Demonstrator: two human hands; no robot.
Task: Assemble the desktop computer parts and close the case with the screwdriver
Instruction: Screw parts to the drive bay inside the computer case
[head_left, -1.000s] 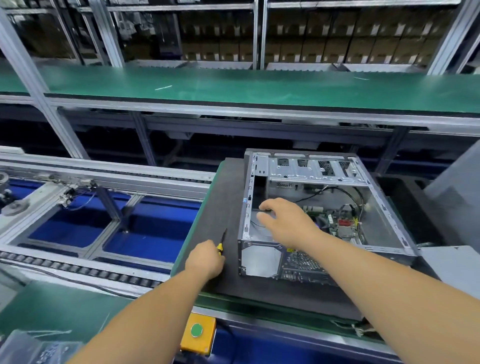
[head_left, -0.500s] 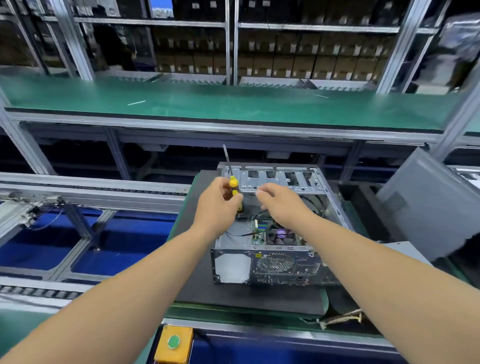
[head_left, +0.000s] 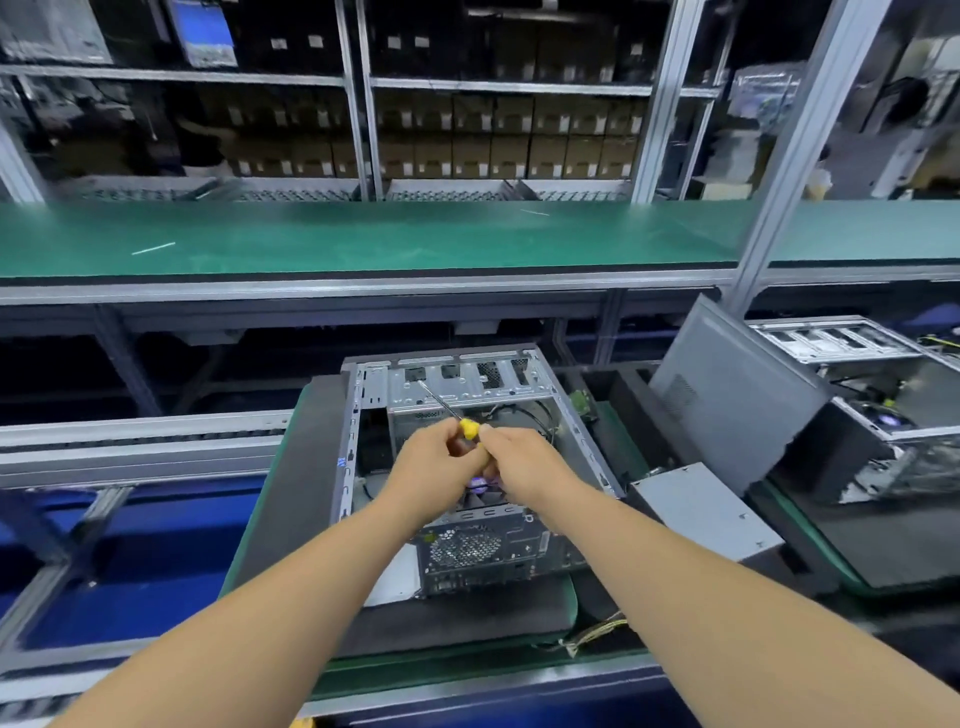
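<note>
An open grey computer case (head_left: 374, 415) lies on its side on a dark foam mat (head_left: 296, 467), its rear fan grille facing me. Both hands meet above the case's middle. My left hand (head_left: 434, 467) grips the yellow-and-black handle of a screwdriver (head_left: 467, 428), whose thin shaft points up and away to the left toward the drive bay. My right hand (head_left: 519, 467) touches the same handle from the right, fingers curled on it. The motherboard and cooler are mostly hidden under my hands.
A grey side panel (head_left: 727, 395) leans to the right of the case, with a power supply box (head_left: 706, 509) lying in front of it. A second open case (head_left: 883, 405) sits at far right. Loose cables (head_left: 592, 636) lie near the mat's front edge. A green shelf (head_left: 363, 239) runs behind.
My left hand lifted the screwdriver from the mat and carried it over the case. My right hand rose out of the case and closed onto the handle. The view shifted right.
</note>
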